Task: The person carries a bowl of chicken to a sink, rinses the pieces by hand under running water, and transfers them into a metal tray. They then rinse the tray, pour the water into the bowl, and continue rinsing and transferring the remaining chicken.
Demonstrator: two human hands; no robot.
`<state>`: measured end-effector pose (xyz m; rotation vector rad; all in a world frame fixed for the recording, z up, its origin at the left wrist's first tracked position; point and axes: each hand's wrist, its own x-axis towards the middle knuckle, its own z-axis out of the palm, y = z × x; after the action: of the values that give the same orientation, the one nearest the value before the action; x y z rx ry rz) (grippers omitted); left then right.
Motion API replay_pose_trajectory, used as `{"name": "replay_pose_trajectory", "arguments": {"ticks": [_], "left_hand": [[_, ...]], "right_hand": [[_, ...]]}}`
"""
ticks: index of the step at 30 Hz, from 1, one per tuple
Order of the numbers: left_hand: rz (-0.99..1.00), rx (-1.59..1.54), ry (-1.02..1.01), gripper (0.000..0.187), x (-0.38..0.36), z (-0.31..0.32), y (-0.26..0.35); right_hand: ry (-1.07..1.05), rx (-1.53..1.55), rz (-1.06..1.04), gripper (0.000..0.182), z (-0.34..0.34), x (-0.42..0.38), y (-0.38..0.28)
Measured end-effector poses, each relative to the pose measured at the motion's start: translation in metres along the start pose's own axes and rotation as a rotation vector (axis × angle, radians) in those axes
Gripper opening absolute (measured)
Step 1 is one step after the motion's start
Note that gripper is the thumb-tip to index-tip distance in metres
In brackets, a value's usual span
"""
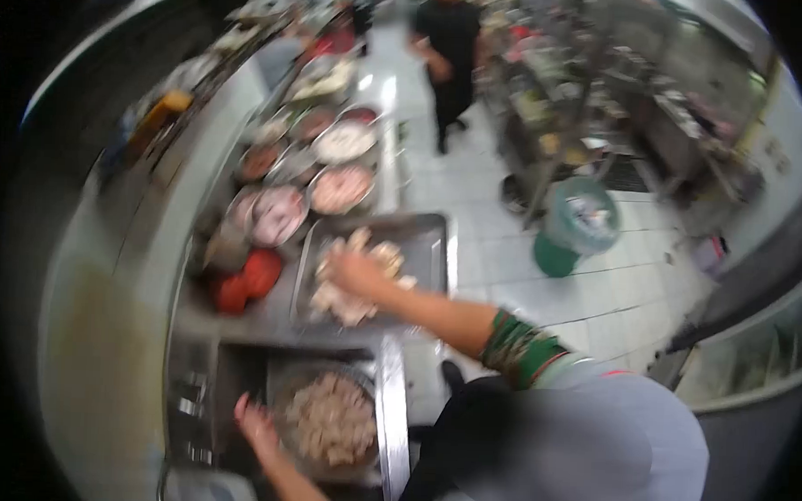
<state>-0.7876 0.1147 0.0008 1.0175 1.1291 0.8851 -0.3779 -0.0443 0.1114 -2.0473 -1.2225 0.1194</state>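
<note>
My right hand [352, 271] reaches down onto a pile of pale meat pieces [353, 311] in a rectangular metal tray [428, 243]. Blur hides its fingers and whatever they may hold. Lower down, my left hand [255, 422] is over the left part of the sink [238, 368], its fingers somewhat apart with nothing visible in them. Beside it, a round bowl [370, 386] in the sink holds many pale, chunky meat pieces [331, 420].
Several round bowls of food, one a bowl of pale food [345, 142], line the counter beyond the tray. Red items [248, 282] lie left of it. A person in dark clothes [448, 53] stands in the aisle near a green bin [555, 254].
</note>
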Motion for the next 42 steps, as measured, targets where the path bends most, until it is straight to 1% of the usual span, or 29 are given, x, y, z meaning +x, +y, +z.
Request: {"name": "replay_pose_trajectory", "arguments": {"ticks": [1, 2, 3, 5, 7, 9, 10, 12, 13, 14, 16, 17, 18, 19, 21, 22, 23, 24, 25, 26, 27, 29, 31, 34, 36, 37, 38, 40, 42], "left_hand": [[0.020, 0.025, -0.134, 0.033, -0.017, 0.004, 0.006], [0.002, 0.134, -0.039, 0.026, -0.039, 0.011, 0.021], [-0.052, 0.149, 0.063, 0.020, -0.032, 0.006, 0.016], [-0.101, 0.278, 0.123, 0.019, -0.054, 0.018, 0.034], [-0.061, 0.365, 0.187, 0.018, -0.062, 0.010, 0.034], [-0.039, 0.422, 0.229, 0.015, -0.068, 0.006, 0.043], [-0.031, 0.444, 0.251, 0.013, -0.076, 0.010, 0.049], [-0.047, 0.585, 0.307, 0.018, -0.099, 0.027, 0.059], [-0.075, 0.705, 0.343, 0.024, -0.112, 0.035, 0.063], [0.013, 0.977, 0.331, 0.034, -0.098, 0.014, 0.048], [0.103, 1.246, 0.328, 0.031, -0.124, 0.044, 0.037], [0.142, 1.398, 0.322, 0.029, -0.142, 0.058, 0.040], [0.158, 1.616, 0.401, 0.024, -0.178, 0.114, 0.051], [0.162, 1.592, 0.401, 0.025, -0.199, 0.135, 0.045], [0.184, 1.541, 0.379, 0.031, -0.219, 0.170, 0.030], [0.251, 1.652, 0.192, 0.042, -0.222, 0.168, 0.016], [0.257, 1.708, 0.123, 0.045, -0.246, 0.191, 0.007], [0.019, 1.944, 0.071, 0.045, -0.241, 0.185, -0.005], [0.012, 2.110, -0.125, 0.041, -0.246, 0.179, -0.020], [-0.139, 1.965, 0.003, 0.039, -0.284, 0.221, -0.029], [-0.156, 2.041, -0.139, 0.037, -0.255, 0.145, -0.077], [-0.253, 1.995, -0.260, 0.037, -0.275, 0.209, -0.134], [-0.266, 1.943, -0.463, 0.037, -0.296, 0.328, -0.204], [-0.194, 1.844, -0.787, 0.038, -0.328, 0.511, -0.294], [-0.094, 1.760, -0.980, 0.038, -0.346, 0.638, -0.337], [-0.038, 1.714, -1.063, 0.038, -0.356, 0.700, -0.354], [0.023, 1.676, -1.143, 0.039, -0.368, 0.762, -0.368], [0.138, 1.610, -1.270, 0.039, -0.395, 0.875, -0.384], [0.234, 1.545, -1.372, 0.040, -0.433, 0.988, -0.393]], "right_hand": [[-0.307, -0.122, -0.091, 0.038, 0.039, 0.029, 0.060], [-0.337, 0.097, 0.131, 0.046, -0.018, 0.013, 0.022], [-0.119, 0.119, 0.067, 0.051, -0.036, 0.009, 0.024], [-0.065, -0.006, -0.025, 0.047, -0.076, 0.018, 0.038], [-0.089, 0.123, 0.121, 0.043, -0.130, 0.013, 0.059], [-0.079, 0.167, 0.088, 0.039, -0.193, -0.003, 0.104], [-0.021, 0.182, 0.167, 0.035, -0.247, -0.034, 0.097], [0.027, 0.336, 0.254, 0.029, -0.326, -0.093, 0.142], [0.045, 0.317, 0.298, 0.028, -0.363, -0.130, 0.184], [0.173, 0.345, 0.262, 0.025, -0.396, -0.171, 0.204], [0.233, 0.384, 0.432, 0.021, -0.455, -0.269, 0.314], [0.340, 0.531, 0.598, 0.021, -0.477, -0.324, 0.354], [0.539, 0.555, 0.661, 0.023, -0.489, -0.384, 0.419], [0.809, 0.555, 0.836, 0.024, -0.500, -0.428, 0.441], [1.056, 0.768, 0.948, 0.026, -0.528, -0.520, 0.499], [1.084, 0.804, 0.997, 0.027, -0.538, -0.576, 0.541], [1.114, 0.842, 1.044, 0.029, -0.549, -0.632, 0.585], [1.146, 0.879, 1.091, 0.030, -0.558, -0.684, 0.628], [1.297, 0.775, 1.091, 0.035, -0.563, -0.687, 0.616], [1.259, 0.816, 0.982, 0.036, -0.579, -0.724, 0.638], [1.350, 0.692, 1.212, 0.034, -0.600, -0.727, 0.631], [1.309, 0.311, 1.360, 0.032, -0.634, -0.747, 0.633], [1.003, -0.417, 1.245, 0.029, -0.657, -0.862, 0.699], [1.305, 0.098, 1.557, 0.029, -0.691, -0.808, 0.633], [1.198, 0.067, 1.558, 0.029, -0.711, -0.838, 0.629], [1.239, 0.058, 1.601, 0.024, -0.725, -0.838, 0.623], [1.219, 0.122, 1.492, 0.018, -0.739, -0.868, 0.627], [1.430, 0.033, 1.454, 0.020, -0.754, -0.883, 0.632], [1.384, -0.178, 1.467, 0.023, -0.777, -0.876, 0.643]]}}
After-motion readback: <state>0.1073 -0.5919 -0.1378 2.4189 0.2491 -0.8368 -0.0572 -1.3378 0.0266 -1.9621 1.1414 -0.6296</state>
